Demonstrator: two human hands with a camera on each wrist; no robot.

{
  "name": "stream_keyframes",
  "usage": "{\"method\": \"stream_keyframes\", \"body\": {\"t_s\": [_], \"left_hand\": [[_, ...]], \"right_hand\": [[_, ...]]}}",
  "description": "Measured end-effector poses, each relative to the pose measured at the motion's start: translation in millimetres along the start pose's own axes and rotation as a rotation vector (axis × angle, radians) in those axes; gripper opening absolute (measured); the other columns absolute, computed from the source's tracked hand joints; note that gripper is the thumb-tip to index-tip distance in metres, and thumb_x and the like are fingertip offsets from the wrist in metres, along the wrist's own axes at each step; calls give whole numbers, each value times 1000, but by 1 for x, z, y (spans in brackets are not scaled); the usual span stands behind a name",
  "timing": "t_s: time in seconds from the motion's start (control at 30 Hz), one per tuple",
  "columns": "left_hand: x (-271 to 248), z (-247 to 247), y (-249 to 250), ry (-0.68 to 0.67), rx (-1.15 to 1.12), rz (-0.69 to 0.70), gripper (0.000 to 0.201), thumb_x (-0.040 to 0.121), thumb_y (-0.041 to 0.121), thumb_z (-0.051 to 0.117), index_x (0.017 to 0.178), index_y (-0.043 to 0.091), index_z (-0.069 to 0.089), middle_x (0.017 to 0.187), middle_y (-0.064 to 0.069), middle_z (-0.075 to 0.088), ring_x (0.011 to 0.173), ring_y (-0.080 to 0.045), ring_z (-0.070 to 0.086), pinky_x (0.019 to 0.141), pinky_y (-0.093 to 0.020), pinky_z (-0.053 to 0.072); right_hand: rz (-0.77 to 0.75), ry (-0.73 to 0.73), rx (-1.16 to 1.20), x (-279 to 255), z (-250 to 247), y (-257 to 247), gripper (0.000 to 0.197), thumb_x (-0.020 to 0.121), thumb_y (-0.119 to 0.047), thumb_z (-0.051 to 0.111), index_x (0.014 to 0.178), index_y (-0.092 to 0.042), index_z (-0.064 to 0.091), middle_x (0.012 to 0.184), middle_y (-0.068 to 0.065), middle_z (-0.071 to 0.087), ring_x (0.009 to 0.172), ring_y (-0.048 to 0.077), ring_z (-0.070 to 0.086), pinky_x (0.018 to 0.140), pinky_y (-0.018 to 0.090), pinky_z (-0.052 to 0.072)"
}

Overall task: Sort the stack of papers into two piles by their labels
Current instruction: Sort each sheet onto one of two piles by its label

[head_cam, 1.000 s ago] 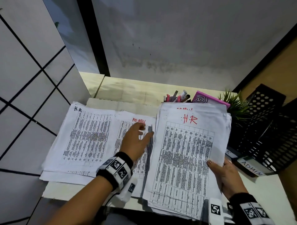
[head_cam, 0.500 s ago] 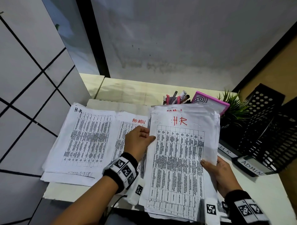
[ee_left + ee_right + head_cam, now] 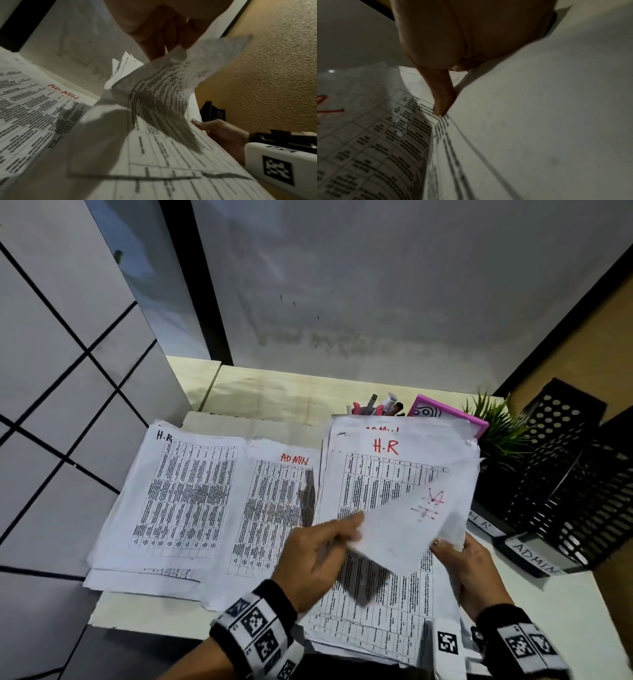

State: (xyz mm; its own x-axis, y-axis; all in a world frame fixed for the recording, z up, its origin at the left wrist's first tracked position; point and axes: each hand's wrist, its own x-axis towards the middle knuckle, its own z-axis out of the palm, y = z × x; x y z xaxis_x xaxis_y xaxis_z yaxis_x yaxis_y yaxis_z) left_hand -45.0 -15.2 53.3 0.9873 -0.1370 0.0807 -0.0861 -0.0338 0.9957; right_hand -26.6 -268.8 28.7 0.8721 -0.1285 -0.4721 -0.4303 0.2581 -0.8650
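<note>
My right hand point(image 3: 469, 570) grips the unsorted stack of papers point(image 3: 387, 604) by its right edge, thumb point(image 3: 440, 102) on top. The stack's visible page bears a red "H.R" label point(image 3: 386, 446). My left hand point(image 3: 318, 556) pinches the top sheet point(image 3: 400, 535) and holds it curled up off the stack, blank back showing with red ink bleeding through. In the left wrist view the fingers point(image 3: 163, 47) hold this bent sheet point(image 3: 164, 86). On the table lie an H.R pile point(image 3: 185, 491) at the left and an ADMIN pile point(image 3: 274, 508) beside it.
Behind the stack stand a pen cup point(image 3: 376, 405), a pink frame point(image 3: 448, 414) and a small green plant point(image 3: 496, 433). Black mesh trays point(image 3: 565, 474) at the right carry "HR" point(image 3: 483, 523) and "ADMIN" point(image 3: 534, 556) tags. The table's front edge point(image 3: 144, 616) is close to me.
My left hand left the ADMIN pile, reached the held stack and took its top sheet, which now curls upward. The stack shifted left, and a further H.R page shows beneath.
</note>
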Motion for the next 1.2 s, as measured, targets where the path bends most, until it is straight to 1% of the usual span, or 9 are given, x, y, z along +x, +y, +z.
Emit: {"method": "stream_keyframes", "body": {"t_s": [0.1, 0.2, 0.3, 0.47, 0.67, 0.8, 0.9, 1.03, 1.2], "left_hand": [[3, 1, 6, -24, -65, -138, 23, 85, 8, 50, 84, 4, 73, 98, 0, 75, 98, -15, 69, 81, -28, 56], [22, 1, 0, 158, 110, -204, 10, 87, 14, 60, 80, 14, 67, 81, 0, 71, 79, -13, 68, 72, -30, 56], [44, -5, -11, 340, 376, -210, 20, 81, 5, 65, 90, 20, 56, 94, 7, 57, 86, -11, 58, 78, -26, 49], [58, -12, -12, 436, 384, -357, 31, 76, 15, 76, 97, 19, 54, 96, 6, 56, 84, -10, 56, 73, -26, 48], [62, -15, -10, 534, 246, -367, 30, 81, -15, 47, 86, 13, 56, 74, 3, 57, 66, -11, 52, 55, -10, 41], [58, -15, -16, 547, 357, -334, 31, 80, -6, 57, 77, 24, 62, 73, 8, 65, 71, -12, 63, 65, -17, 52], [54, -12, -14, 543, 347, -248, 24, 83, -2, 63, 87, 21, 69, 75, 9, 67, 72, -9, 64, 67, -12, 50], [43, -11, -10, 515, 263, -119, 22, 83, 1, 68, 92, 20, 76, 84, 9, 74, 77, -6, 70, 76, -33, 59], [24, -10, -10, 303, 384, 179, 18, 83, 7, 67, 95, 20, 69, 131, 3, 58, 124, -7, 52, 106, -19, 40]], "right_hand": [[2, 1, -48, 0, 3, -1, 27, 75, 10, 63, 99, -1, 67, 88, 16, 76, 72, 30, 72, 58, 36, 59], [-32, 25, -95, 2, 5, 2, 22, 77, 16, 56, 89, 0, 66, 75, 11, 74, 66, 27, 69, 54, 29, 55], [-43, 28, -107, 3, 6, 5, 22, 79, 18, 52, 86, 2, 65, 73, 10, 74, 68, 24, 68, 60, 31, 57], [-27, -24, -25, 2, 6, 4, 23, 86, 14, 53, 104, 4, 62, 85, 12, 75, 73, 21, 71, 68, 28, 59], [1, -9, -6, 4, 4, 5, 25, 84, 12, 57, 107, 3, 62, 90, 14, 73, 76, 22, 71, 77, 32, 57], [2, -23, 5, 4, 5, 6, 55, 56, -13, 83, 104, 4, 62, 92, 18, 70, 75, 22, 70, 73, 31, 57], [-12, -29, 11, 4, 6, 6, 34, 75, 0, 70, 107, 4, 61, 96, 19, 70, 77, 22, 70, 79, 31, 57], [-5, -22, 4, 5, 6, 3, 35, 72, -3, 66, 106, 3, 63, 97, 19, 72, 80, 24, 71, 81, 34, 56], [-11, -26, 51, 5, 3, 3, 64, 57, -21, 88, 112, 1, 63, 107, 20, 72, 92, 31, 70, 91, 46, 52]]}}
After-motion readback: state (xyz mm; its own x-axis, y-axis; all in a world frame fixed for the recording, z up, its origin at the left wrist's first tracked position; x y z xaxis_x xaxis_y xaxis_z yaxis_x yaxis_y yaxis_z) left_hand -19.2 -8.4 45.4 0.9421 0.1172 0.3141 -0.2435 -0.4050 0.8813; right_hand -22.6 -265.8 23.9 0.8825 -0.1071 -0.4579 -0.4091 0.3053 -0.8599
